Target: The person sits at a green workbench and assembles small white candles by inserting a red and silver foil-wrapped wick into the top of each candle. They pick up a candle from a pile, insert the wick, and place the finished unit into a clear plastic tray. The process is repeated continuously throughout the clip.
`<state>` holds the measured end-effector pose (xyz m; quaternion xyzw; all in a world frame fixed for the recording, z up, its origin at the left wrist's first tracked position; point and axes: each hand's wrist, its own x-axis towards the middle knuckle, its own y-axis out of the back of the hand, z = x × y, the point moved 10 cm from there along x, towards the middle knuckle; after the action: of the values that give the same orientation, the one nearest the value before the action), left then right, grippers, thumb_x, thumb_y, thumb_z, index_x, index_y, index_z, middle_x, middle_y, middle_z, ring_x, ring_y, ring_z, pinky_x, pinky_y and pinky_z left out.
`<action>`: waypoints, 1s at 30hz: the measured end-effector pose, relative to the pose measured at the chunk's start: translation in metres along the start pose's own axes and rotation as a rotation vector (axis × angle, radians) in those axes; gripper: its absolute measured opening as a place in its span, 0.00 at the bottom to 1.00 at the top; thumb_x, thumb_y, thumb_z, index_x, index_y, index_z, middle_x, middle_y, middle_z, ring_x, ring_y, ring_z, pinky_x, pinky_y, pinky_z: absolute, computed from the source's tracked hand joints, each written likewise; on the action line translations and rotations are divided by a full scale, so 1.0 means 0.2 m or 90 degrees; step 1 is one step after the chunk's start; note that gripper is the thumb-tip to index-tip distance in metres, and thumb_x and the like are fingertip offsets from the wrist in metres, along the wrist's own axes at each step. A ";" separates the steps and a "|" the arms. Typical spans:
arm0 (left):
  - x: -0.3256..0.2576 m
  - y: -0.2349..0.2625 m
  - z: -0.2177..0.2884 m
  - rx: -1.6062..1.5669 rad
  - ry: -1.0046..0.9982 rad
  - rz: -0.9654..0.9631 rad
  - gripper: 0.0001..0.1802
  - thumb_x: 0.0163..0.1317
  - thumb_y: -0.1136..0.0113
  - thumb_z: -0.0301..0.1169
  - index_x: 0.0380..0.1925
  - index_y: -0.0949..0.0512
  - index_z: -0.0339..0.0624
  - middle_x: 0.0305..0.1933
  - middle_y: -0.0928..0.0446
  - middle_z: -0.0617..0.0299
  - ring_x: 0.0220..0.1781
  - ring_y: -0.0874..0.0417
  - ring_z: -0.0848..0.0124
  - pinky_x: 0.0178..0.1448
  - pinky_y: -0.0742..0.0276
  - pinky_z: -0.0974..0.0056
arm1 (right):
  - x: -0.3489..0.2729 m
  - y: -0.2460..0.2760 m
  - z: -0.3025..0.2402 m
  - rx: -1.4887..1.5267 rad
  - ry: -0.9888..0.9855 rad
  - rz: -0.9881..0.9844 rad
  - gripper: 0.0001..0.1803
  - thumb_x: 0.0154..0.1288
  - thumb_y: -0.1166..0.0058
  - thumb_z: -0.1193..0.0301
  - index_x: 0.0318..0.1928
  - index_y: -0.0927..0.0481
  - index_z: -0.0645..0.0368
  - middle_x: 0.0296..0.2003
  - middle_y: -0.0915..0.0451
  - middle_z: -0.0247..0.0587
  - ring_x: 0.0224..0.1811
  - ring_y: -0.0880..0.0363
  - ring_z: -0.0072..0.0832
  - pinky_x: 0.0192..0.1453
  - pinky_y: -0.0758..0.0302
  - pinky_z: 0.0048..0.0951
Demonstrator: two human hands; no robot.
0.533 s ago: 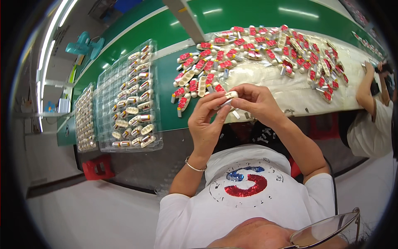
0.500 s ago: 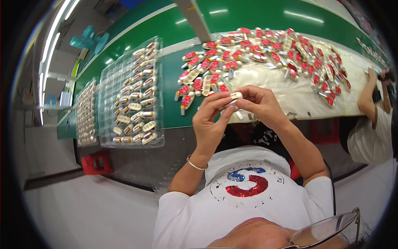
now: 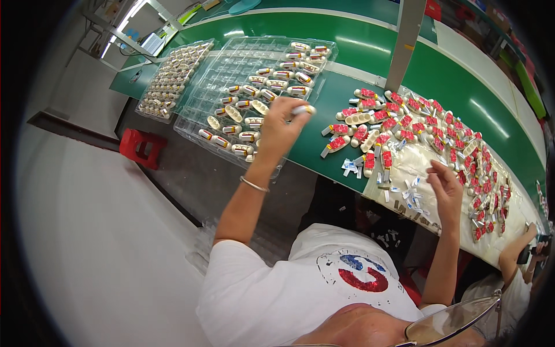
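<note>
My left hand (image 3: 278,130) is closed, its thumb and fingers gripping a small white oval piece (image 3: 304,110) with a darker band. It is above the near right part of a clear plastic tray (image 3: 208,75), which holds rows of cream oval pieces (image 3: 233,113), several with silver, red and yellow bands. My right hand (image 3: 446,188) is raised over the pale sheet, fingers apart with nothing visible in them. Beside it spreads a pile of similar oval pieces with red labels (image 3: 404,118). Small white and blue paper scraps (image 3: 411,194) lie near that hand.
Another filled tray (image 3: 176,75) stands farther left on the green table (image 3: 347,58). A grey post (image 3: 403,52) rises behind the pile. On the floor at left is a red stool (image 3: 141,147). A co-worker's arm (image 3: 516,248) reaches in at far right.
My hands were together on one piece; now they are apart. The left has carried a white oval piece to the tray, and the right has moved toward the red-labelled pile. The view has turned.
</note>
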<state>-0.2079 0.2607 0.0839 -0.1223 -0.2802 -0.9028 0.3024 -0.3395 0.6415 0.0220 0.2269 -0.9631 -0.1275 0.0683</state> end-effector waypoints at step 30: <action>0.56 0.05 -0.45 -0.020 0.038 -0.130 0.13 0.66 0.44 0.23 0.49 0.20 0.35 0.48 0.18 0.57 0.50 0.18 0.72 0.56 0.24 0.69 | -0.12 0.35 0.08 -0.473 0.079 0.285 0.21 0.59 0.41 0.72 0.55 0.23 0.57 0.53 0.24 0.43 0.58 0.27 0.38 0.62 0.31 0.36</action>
<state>-0.2938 0.1490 0.0585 -0.0713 -0.2681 -0.9363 0.2154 -0.3503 0.7159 0.0240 -0.0204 -0.8713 -0.4337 0.2288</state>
